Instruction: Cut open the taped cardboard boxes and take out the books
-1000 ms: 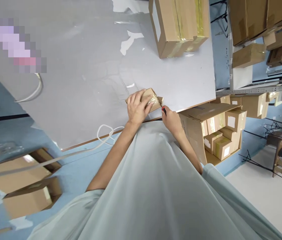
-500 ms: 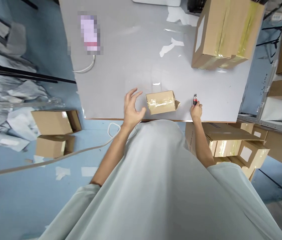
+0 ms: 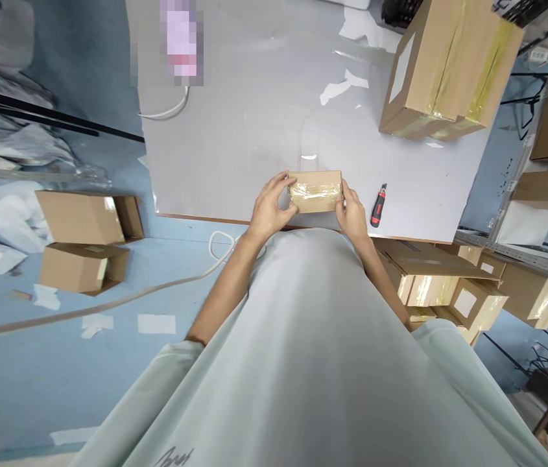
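Note:
A small cardboard box (image 3: 315,192) with shiny clear tape along its top is at the front edge of the table (image 3: 215,149). My left hand (image 3: 274,204) grips its left end, thumb and fingers closed on the corners. At the opposite end, my right hand (image 3: 353,211) is closed on the box's right side. A red and black utility knife (image 3: 379,205) lies on the table to the right of my right hand, touched by neither hand.
Large taped cartons (image 3: 441,71) stand at the table's back right. Torn white paper scraps (image 3: 344,85) lie near them. A white cable (image 3: 169,113) runs from a blurred item at the left. More boxes (image 3: 91,217) sit on the floor at left, and several boxes (image 3: 478,305) are below right.
My right hand has put the utility knife down and moved left onto the box. My left hand has closed on the box's left end. The flap sticking out at the right no longer shows.

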`<state>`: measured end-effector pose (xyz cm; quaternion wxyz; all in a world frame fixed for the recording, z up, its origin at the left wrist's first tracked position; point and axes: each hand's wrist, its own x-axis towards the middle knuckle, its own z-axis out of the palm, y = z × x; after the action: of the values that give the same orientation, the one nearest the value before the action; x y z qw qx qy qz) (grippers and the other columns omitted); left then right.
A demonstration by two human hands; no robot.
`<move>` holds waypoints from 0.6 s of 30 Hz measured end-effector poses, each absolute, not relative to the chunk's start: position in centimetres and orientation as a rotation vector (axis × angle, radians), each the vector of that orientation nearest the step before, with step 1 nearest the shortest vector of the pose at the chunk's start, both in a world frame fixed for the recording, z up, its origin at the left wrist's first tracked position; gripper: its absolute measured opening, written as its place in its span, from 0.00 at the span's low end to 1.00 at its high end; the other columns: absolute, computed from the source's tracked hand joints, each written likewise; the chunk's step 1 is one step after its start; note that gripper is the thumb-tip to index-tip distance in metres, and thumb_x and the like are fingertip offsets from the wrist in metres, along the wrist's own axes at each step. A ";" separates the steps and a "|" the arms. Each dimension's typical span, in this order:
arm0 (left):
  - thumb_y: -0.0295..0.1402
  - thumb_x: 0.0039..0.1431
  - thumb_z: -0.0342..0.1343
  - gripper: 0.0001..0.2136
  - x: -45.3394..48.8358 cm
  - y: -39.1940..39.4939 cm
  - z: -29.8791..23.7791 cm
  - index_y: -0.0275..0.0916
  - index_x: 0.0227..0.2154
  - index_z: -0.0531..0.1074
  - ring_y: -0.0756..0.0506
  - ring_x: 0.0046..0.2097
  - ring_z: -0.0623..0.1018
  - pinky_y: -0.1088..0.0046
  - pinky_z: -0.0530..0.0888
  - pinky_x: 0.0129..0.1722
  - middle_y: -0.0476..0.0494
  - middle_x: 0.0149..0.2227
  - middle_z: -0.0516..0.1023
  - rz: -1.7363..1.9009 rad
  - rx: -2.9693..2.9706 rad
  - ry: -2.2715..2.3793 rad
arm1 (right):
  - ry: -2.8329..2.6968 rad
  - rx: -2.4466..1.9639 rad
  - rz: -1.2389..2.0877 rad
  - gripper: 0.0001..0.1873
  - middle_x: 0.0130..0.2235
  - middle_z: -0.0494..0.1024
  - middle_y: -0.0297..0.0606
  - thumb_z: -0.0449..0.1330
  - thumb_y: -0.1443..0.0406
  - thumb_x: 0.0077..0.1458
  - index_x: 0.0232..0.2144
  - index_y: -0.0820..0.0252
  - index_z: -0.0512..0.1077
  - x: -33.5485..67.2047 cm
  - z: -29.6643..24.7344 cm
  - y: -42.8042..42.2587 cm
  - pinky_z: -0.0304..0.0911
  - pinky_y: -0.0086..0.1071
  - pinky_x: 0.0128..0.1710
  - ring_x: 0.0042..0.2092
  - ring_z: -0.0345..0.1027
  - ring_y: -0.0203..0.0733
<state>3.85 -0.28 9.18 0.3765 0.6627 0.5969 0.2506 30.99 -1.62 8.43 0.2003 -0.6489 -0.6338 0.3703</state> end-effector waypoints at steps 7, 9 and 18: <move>0.40 0.65 0.64 0.31 4.4 0.3 8.4 0.46 0.71 0.76 0.33 0.76 0.75 0.52 0.83 0.69 0.36 0.77 0.73 0.743 1.633 1.466 | -1.798 -1.905 0.954 0.36 0.70 0.77 0.54 0.43 0.54 0.83 0.86 0.51 0.54 30.5 8.4 -2.6 0.76 0.56 0.69 0.68 0.78 0.61; 0.41 0.65 0.65 0.30 4.4 0.5 8.2 0.47 0.70 0.77 0.32 0.76 0.76 0.52 0.84 0.68 0.36 0.77 0.73 0.744 1.618 1.457 | -1.767 -1.925 0.944 0.36 0.70 0.77 0.55 0.43 0.55 0.83 0.86 0.53 0.54 30.0 8.5 -2.9 0.76 0.56 0.69 0.68 0.77 0.62; 0.34 0.65 0.55 0.25 2.9 1.2 8.5 0.43 0.62 0.83 0.36 0.68 0.83 0.54 0.81 0.71 0.37 0.67 0.83 0.763 1.608 1.386 | -1.630 -2.010 0.948 0.36 0.70 0.77 0.53 0.42 0.52 0.82 0.85 0.50 0.56 28.8 9.6 -4.1 0.77 0.54 0.68 0.68 0.77 0.60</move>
<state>2.93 1.15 8.45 0.4285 0.6439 0.5553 0.3057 28.84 -4.12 9.64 0.1915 -0.7159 -0.5805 0.3375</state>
